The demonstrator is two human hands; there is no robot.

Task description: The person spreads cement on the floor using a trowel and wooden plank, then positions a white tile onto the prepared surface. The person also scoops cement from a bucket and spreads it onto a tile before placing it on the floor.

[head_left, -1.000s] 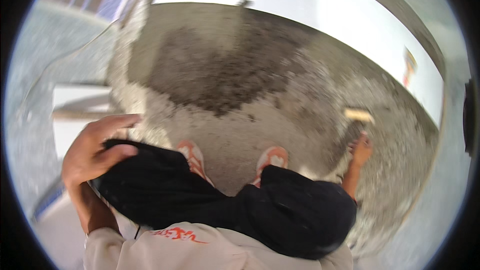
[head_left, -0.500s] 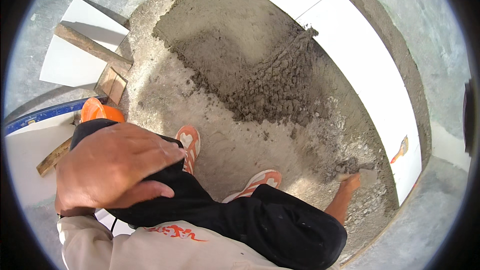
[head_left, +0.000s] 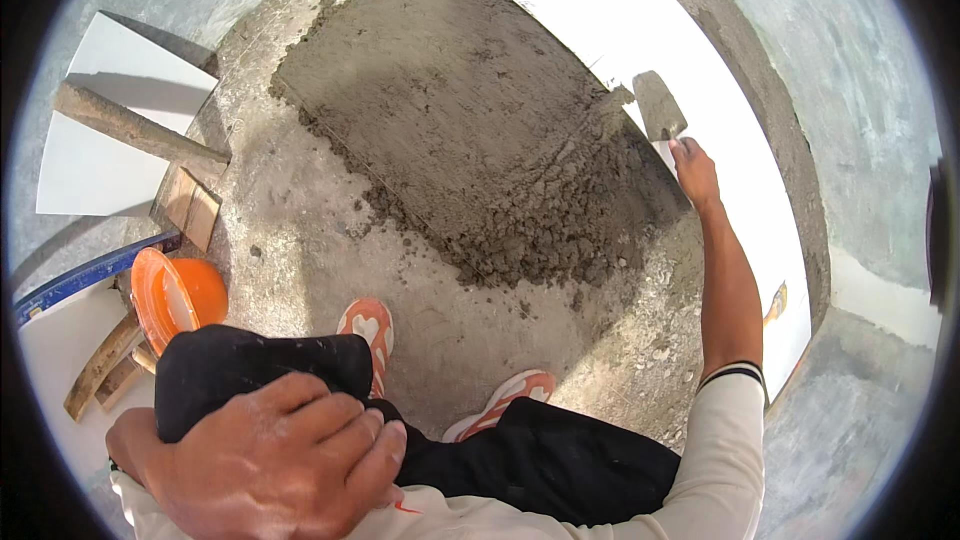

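Observation:
My right hand (head_left: 695, 170) grips the handle of a trowel (head_left: 656, 105) with a flat grey blade. Its blade is over the edge of the white tiles (head_left: 745, 180), beside the wet mortar (head_left: 460, 70). The mortar is smooth toward the far side and heaped in crumbly lumps on the near side. Close to the camera, my left hand (head_left: 290, 450) is held above my thigh with its fingers curled in. Its palm side is hidden, and nothing shows in it.
At the left, a white board (head_left: 85, 165) lies under a wooden post (head_left: 140, 130). Nearer stand an orange bucket-like container (head_left: 205, 290), a blue level (head_left: 90, 275) and wood offcuts (head_left: 105, 360). A brush (head_left: 776, 302) rests on the tiles at right. Grey walls flank the floor.
My right hand has swung up and forward with the trowel, from the rubble at lower right to the tile edge. My left hand has moved nearer and curled its fingers. The view has shifted slightly.

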